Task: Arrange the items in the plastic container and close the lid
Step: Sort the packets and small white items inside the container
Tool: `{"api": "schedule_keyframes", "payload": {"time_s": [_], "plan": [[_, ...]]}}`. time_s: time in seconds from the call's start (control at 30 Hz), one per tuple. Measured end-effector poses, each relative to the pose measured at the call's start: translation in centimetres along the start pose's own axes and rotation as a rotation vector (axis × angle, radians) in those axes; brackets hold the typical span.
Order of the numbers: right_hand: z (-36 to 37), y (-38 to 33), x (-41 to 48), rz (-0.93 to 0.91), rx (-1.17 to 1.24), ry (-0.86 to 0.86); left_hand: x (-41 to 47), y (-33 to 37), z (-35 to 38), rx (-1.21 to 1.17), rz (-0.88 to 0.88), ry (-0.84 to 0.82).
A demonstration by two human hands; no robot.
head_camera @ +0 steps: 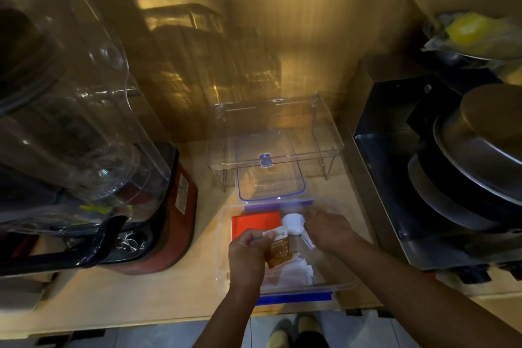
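A clear plastic container [346, 281] with blue latches sits at the counter's front edge. Inside lie a red flat packet [255, 224], a white scoop [293, 223] and several white sachets [296, 271]. My left hand [248, 256] holds a brown-and-white sachet [278, 248] upright over the container's middle. Over the right side of the container, my right hand [329, 230] rests on the scoop's handle, fingers curled; whether it grips the handle I cannot tell. The clear lid [271, 181] with a blue rim lies just behind the container.
A red-based blender [175, 206] with a clear jug stands to the left. Behind the lid is a clear raised rack [282, 133]. A black shelf [395, 178] with stacked metal pans fills the right. The counter edge runs just below the container.
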State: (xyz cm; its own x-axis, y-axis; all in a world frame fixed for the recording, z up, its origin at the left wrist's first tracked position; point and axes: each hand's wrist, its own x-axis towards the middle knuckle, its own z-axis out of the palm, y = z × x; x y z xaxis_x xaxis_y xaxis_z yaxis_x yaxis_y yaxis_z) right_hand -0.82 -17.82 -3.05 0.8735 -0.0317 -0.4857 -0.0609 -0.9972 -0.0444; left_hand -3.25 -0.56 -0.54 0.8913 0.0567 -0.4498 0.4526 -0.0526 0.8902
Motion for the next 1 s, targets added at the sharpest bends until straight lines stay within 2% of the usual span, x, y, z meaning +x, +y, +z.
{"api": "schedule_keyframes", "payload": {"time_s": [0.1, 0.17, 0.3, 0.47, 0.57, 0.67, 0.77, 0.83, 1.0], "plan": [[0.0, -0.8, 0.1, -0.004, -0.158, -0.017, 0.0, 0.2, -0.5, 0.004, -0.003, -0.028], [-0.4, -0.8, 0.0, -0.03, -0.153, 0.017, 0.3, 0.4, -0.9, 0.001, -0.002, -0.04], [-3.1, 0.2, -0.6, -0.09, 0.026, 0.086, 0.8, 0.8, -1.6, -0.059, -0.011, -0.034], [-6.2, 1.0, -1.5, -0.253, 0.347, -0.087, 1.2, 0.9, -1.1, -0.081, -0.035, -0.01], [-7.3, 0.5, -2.3, -0.281, 0.459, -0.086, 1.4, 1.1, -0.5, -0.058, -0.037, -0.016], [-7.7, -0.2, -3.2, -0.346, 0.461, -0.088, 1.4, 1.4, 0.1, -0.068, -0.051, -0.045], [-7.1, -0.5, -3.4, -0.44, 0.357, -0.138, 1.2, 1.5, 0.4, -0.079, -0.079, -0.065], [-6.7, -0.6, -3.4, -0.443, 0.346, -0.131, 1.0, 1.5, 0.5, -0.105, -0.102, -0.088], [-5.9, -1.2, -3.6, -0.338, 0.602, -0.015, 0.5, 1.4, 0.2, -0.138, -0.11, -0.123]]}}
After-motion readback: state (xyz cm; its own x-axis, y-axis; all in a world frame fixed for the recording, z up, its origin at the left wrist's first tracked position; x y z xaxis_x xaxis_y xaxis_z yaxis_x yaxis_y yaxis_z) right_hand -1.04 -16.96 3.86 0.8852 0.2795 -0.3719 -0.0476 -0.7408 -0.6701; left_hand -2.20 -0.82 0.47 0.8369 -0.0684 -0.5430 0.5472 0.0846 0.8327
